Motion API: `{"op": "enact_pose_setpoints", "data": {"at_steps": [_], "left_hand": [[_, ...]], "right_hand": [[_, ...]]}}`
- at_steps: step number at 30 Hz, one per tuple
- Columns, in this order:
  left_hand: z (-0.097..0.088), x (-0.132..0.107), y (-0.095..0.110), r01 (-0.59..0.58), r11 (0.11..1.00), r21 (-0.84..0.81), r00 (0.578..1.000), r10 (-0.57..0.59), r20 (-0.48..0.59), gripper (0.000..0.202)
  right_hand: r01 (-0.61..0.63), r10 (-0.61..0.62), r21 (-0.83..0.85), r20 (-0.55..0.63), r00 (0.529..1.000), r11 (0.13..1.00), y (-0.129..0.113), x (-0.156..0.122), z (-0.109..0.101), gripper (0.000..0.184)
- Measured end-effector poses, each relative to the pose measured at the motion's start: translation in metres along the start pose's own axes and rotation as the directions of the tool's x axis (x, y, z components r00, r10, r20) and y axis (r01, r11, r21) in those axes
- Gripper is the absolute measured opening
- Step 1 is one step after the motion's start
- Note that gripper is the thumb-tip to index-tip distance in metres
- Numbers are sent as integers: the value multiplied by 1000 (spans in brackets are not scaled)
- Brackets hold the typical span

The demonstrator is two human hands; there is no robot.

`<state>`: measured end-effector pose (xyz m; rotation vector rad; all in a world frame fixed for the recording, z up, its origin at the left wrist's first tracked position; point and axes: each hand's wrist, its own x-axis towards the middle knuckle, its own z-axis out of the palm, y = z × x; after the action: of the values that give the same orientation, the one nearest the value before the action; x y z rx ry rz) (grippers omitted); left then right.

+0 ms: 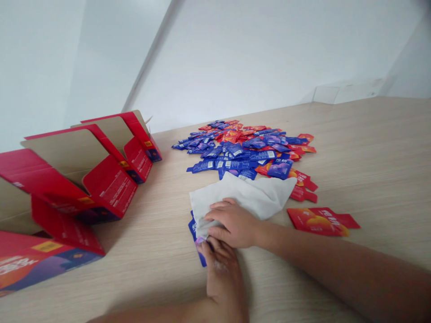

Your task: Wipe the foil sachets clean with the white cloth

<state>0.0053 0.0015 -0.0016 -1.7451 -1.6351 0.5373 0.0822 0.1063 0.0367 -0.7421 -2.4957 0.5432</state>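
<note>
From here I see the right hand (234, 223) spread flat over a soft, creased white cloth (259, 193); the left hand (220, 259) curls at its near corner, its grip impossible for me to tell. Beneath, a flat blue packet (202, 259) lies mostly hidden on the wood-grained table (151, 255). The nearest cardboard box (43, 255) is cut off.

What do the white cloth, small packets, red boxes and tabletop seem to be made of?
White cloth: soft, matte fabric, judging by its drape and folds. Small packets: perhaps printed plastic or foil film, from their faint sheen. Red boxes: likely smooth printed cardboard, with tan insides and creased flaps. Tabletop: matte, wood-grained, possibly laminate.
</note>
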Motion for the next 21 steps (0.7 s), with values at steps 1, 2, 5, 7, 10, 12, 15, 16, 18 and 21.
{"op": "enact_pose_setpoints", "data": {"at_steps": [1, 2, 5, 7, 10, 12, 15, 16, 18, 21], "left_hand": [[0, 0, 0, -16, 1000, -16, 1000, 16, -19, 41], [1, 0, 1, -24, 999, -23, 1000, 24, -19, 41], [4, 0, 8, 71, 997, 15, 996, -72, 43, 40], [6, -1, 11, 80, 997, -18, 995, -79, 61, 37], [9, -1, 13, 99, 984, -147, 994, -92, 58, 36], [10, -1, 13, 128, 966, -225, 991, -119, 54, 36], [11, -2, 14, 149, 954, -262, 989, -141, 49, 36], [12, -2, 15, 148, 958, -246, 989, -141, 44, 36], [12, -2, 16, 136, 976, -170, 991, -132, 34, 37], [11, -3, 16, 100, 994, -32, 995, -99, 28, 40]], "right_hand": [[-3, 3, 1, -6, 1000, 1000, 0, 0, 0, 32], [4, -3, 5, -6, 1000, 1000, 0, 0, 0, 33], [65, -66, 41, 18, 998, 997, -1, -2, -1, 35], [127, -130, 73, 32, 991, 989, -2, -3, -3, 36], [190, -195, 103, 31, 980, 976, -4, -4, -4, 38], [206, -210, 119, 25, 977, 971, -5, -5, -4, 41], [197, -200, 128, 11, 980, 972, -4, -5, -2, 43], [181, -184, 121, 8, 983, 976, -4, -4, -2, 43], [133, -134, 96, 6, 991, 986, -3, -3, 0, 40], [58, -58, 52, -1, 998, 997, -2, -2, 0, 36]]}}
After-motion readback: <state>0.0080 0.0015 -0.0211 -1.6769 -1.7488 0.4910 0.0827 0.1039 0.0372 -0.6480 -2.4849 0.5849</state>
